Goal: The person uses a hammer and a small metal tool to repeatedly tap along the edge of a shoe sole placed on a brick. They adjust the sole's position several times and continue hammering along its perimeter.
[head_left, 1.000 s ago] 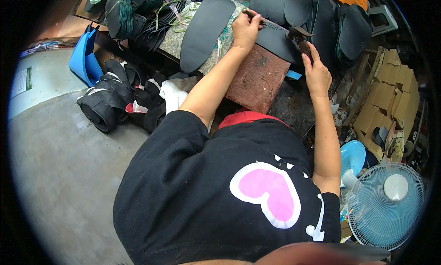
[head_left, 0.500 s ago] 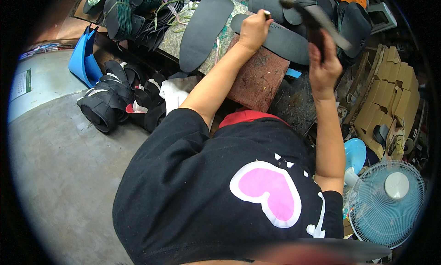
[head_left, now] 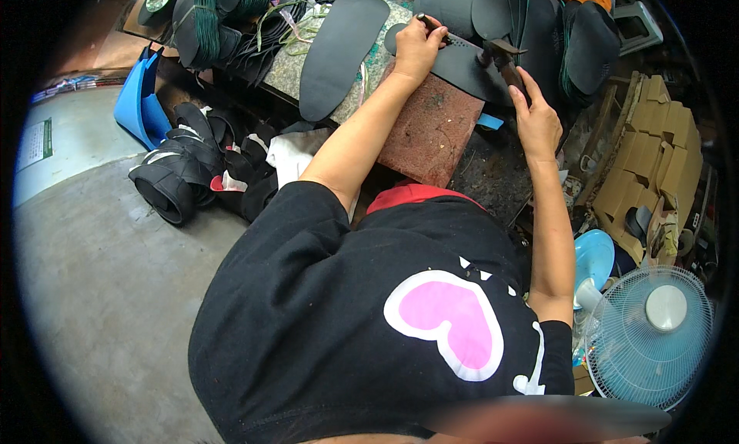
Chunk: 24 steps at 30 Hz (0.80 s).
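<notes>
My left hand (head_left: 416, 48) pinches a thin metal punch (head_left: 433, 27) upright against a black rubber sole piece (head_left: 462, 68). This piece lies across a reddish-brown block (head_left: 431, 132). My right hand (head_left: 536, 122) grips the handle of a hammer (head_left: 502, 58). The hammer's head is low over the same sole, just right of the punch. A second long black sole (head_left: 339, 51) rests on a speckled stone slab (head_left: 286, 73) to the left of my left arm.
Stacks of black soles (head_left: 577, 44) stand at the back right, cardboard pieces (head_left: 654, 163) beside them. A blue dustpan (head_left: 138, 101) and cut tyre rubber (head_left: 173, 184) lie on the concrete floor at left. A pale blue fan (head_left: 654, 336) sits at lower right.
My right hand swung the hammer up high half a second ago and has brought it back down to the sole. My left hand stayed on the punch.
</notes>
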Motion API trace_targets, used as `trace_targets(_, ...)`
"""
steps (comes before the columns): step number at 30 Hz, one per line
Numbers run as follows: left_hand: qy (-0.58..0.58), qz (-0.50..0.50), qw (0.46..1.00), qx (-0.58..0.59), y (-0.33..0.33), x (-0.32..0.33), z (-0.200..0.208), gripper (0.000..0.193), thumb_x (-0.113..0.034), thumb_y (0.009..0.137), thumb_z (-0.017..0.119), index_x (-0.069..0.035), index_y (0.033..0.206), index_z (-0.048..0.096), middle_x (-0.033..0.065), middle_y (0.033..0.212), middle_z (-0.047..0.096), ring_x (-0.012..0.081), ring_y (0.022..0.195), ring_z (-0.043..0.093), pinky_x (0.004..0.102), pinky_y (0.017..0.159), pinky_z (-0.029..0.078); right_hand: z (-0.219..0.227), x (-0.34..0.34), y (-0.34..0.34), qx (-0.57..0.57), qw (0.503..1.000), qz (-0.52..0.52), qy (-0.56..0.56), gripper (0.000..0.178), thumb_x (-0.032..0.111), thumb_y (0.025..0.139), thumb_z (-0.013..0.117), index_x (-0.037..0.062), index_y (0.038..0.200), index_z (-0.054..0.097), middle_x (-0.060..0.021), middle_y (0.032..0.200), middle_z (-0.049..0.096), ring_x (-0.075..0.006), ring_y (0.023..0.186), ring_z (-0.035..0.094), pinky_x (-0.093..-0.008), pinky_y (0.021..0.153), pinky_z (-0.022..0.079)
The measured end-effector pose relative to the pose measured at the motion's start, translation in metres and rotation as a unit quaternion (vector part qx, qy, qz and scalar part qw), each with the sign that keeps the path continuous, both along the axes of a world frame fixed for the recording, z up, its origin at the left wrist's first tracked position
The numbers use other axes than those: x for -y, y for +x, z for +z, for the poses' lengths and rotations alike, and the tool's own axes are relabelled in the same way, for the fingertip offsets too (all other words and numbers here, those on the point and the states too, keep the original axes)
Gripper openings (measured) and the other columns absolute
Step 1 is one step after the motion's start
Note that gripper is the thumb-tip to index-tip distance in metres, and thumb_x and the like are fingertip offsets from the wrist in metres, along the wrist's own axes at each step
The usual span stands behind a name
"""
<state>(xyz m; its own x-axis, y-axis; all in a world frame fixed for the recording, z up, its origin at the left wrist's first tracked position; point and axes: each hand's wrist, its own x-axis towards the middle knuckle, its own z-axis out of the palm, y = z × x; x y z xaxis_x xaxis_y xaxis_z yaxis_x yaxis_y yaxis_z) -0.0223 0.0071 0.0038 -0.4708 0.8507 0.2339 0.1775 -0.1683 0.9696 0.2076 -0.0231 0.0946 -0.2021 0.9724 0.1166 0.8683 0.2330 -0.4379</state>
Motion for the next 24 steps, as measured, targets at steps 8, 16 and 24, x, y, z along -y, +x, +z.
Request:
trace_targets(8, 0.018, -0.032, 0.962, -0.272, -0.007, -0.001, 0.008, 0.016, -0.016, 0.087, 0.072, -0.004, 0.096, 0.064, 0.0152, 0.080, 0.071, 0.0259, 0.073, 0.072, 0.0342, 0.067, 0.056, 0.036, 0.005, -0.013, -0.298, 0.923, 0.158, 0.187, 0.040, 0.026, 0.097, 0.064, 0.0122, 0.134, 0.058, -0.0030, 0.103, 0.070, -0.0103, 0.082, 0.064, -0.0240, 0.072, 0.052)
trace_targets(16, 0.053, 0.009, 0.945, -0.322, 0.007, 0.003, 0.008, 0.011, -0.012, 0.089, 0.067, -0.004, 0.093, 0.061, 0.0169, 0.082, 0.069, 0.0335, 0.071, 0.069, 0.0383, 0.065, 0.055, -0.001, 0.000, 0.002, -0.012, 0.999, 0.015, 0.030, 0.042, 0.049, 0.097, 0.052, 0.0335, 0.136, 0.054, -0.0141, 0.088, 0.072, -0.0356, 0.081, 0.070, -0.0437, 0.068, 0.054)
trace_targets(24, 0.057, -0.006, 0.980, 0.189, -0.007, 0.001, 0.005, 0.010, -0.004, 0.092, 0.062, 0.005, 0.092, 0.058, 0.0131, 0.082, 0.070, 0.0151, 0.071, 0.070, 0.0266, 0.062, 0.060, -0.024, 0.000, 0.010, 0.047, 0.998, -0.016, -0.029, 0.043, 0.052, 0.096, 0.052, 0.0374, 0.137, 0.053, -0.0168, 0.083, 0.071, -0.0376, 0.083, 0.069, -0.0466, 0.071, 0.052)
